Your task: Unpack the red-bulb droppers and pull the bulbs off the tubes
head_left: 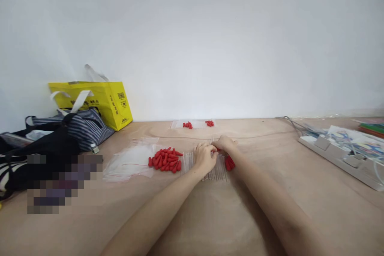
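My left hand [205, 157] is over a row of thin clear tubes [187, 161], its fingers curled together; what they hold is hidden. Close beside it, my right hand [224, 144] bends inward with its fingers closed around a red rubber bulb, of which only a bit shows between the two hands. More tubes [220, 170] lie side by side below the hands. Left of the tubes is a heap of red rubber bulbs [165, 161]. A few more red bulbs [229, 163] line the right end of the row, under my right wrist.
Clear plastic bags [129, 162] are piled left of the heap. Near the wall lies a clear bag [199, 124] with red bulbs at both ends. A yellow bag [115, 104] and a striped bag [90, 128] stand left. A white power strip [339, 162] with plugs lies right.
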